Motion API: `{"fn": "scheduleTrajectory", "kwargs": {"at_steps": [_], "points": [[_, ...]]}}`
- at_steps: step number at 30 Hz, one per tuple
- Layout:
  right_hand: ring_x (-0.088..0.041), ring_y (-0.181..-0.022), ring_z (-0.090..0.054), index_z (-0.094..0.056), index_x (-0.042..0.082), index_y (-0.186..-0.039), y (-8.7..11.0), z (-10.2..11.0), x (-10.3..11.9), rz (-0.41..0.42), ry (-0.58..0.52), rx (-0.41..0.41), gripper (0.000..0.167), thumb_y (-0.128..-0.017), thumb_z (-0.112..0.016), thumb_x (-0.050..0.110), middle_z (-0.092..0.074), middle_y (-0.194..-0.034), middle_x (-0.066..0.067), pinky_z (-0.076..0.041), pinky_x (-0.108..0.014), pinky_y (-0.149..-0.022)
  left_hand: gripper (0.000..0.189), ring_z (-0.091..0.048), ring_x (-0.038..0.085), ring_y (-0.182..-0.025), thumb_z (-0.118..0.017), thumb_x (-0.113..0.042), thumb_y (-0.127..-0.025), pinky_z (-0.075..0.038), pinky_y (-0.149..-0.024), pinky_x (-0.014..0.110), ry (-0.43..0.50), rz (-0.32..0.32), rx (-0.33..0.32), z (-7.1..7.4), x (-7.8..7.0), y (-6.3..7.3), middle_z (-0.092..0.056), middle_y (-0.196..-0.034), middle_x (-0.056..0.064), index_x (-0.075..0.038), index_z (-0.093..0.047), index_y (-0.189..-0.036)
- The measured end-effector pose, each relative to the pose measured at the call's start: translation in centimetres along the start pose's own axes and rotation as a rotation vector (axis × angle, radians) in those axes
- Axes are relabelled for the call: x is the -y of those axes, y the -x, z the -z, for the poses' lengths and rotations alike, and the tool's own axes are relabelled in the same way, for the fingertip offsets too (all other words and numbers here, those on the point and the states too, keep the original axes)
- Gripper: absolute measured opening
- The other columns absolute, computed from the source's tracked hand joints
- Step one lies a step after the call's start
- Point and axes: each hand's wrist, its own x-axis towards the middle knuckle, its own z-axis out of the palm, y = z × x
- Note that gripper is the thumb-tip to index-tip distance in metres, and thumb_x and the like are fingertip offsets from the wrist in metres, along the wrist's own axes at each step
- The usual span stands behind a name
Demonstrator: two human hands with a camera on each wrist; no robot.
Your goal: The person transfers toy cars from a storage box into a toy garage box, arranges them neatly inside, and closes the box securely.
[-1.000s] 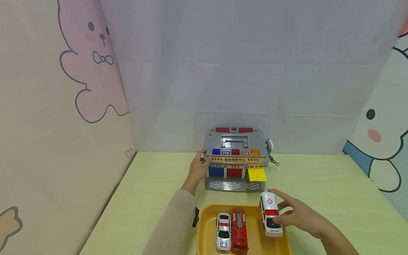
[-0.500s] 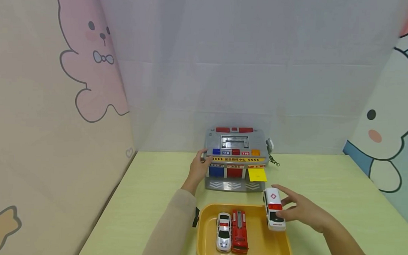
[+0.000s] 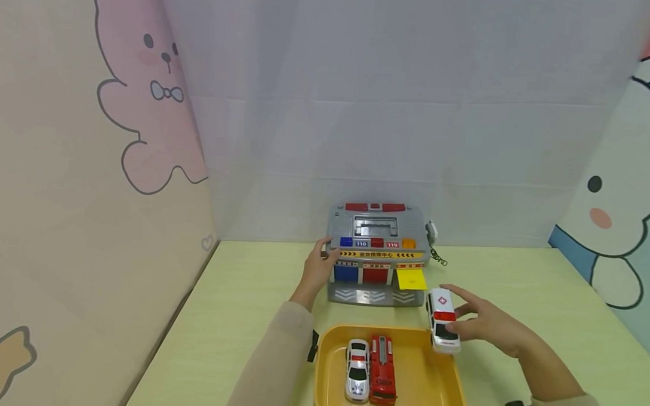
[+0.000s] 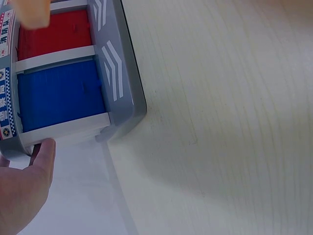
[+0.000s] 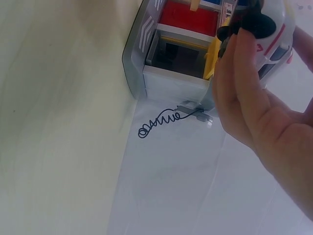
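My right hand grips a white toy ambulance with a red light bar, thumb on one side and fingers on the other. The ambulance is raised over the back right corner of a yellow tray, nose toward me. My left hand holds the left side of a grey toy emergency station; in the left wrist view a fingertip presses its side wall. The station's blue door and red door are closed. Its yellow door is lifted, showing a dark bay.
In the tray lie a white toy police car and a red toy fire truck, side by side. A small handset with a coiled cord hangs on the station's right side. Behind the table hangs a pale cloth.
My right hand has carried the ambulance away from me and slightly right, from over the tray toward its back right corner. The left hand stays on the station.
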Motion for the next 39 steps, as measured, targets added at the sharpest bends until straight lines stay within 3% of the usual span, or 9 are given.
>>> {"fn": "scheduleTrajectory", "kwargs": {"at_steps": [12, 21, 39], "points": [[-0.034, -0.101, -0.055, -0.018, 0.008, -0.155, -1.0, 0.9, -0.2, -0.016, 0.012, -0.008, 0.085, -0.089, -0.071, 0.019, -0.046, -0.126, -0.03, -0.051, -0.054, -0.085, 0.05, -0.053, 0.034, -0.12, -0.056, -0.033, -0.1, -0.045, -0.097, 0.05, 0.009, -0.002, 0.0, 0.2, -0.4, 0.4, -0.054, -0.132, 0.019, -0.016, -0.044, -0.145], [-0.031, -0.097, -0.058, -0.014, 0.005, -0.155, -1.7, 1.5, -1.0, -0.003, -0.067, -0.001, 0.085, -0.09, -0.07, 0.013, -0.043, -0.126, -0.033, -0.053, -0.047, -0.085, 0.049, -0.053, 0.034, -0.12, -0.056, -0.032, -0.1, -0.045, -0.097, 0.049, 0.01, -0.002, 0.002, 0.2, -0.4, 0.3, -0.055, -0.13, 0.019, -0.017, -0.044, -0.145], [-0.031, -0.101, -0.058, -0.013, 0.003, -0.154, -3.8, 1.9, -2.6, -0.005, -0.094, -0.01, 0.087, -0.09, -0.071, 0.015, -0.042, -0.127, -0.035, -0.053, -0.045, -0.086, 0.048, -0.054, 0.033, -0.118, -0.056, -0.032, -0.1, -0.046, -0.095, 0.049, 0.004, -0.015, -0.001, 0.3, -0.4, 0.6, -0.055, -0.13, 0.019, -0.017, -0.044, -0.145]]}}
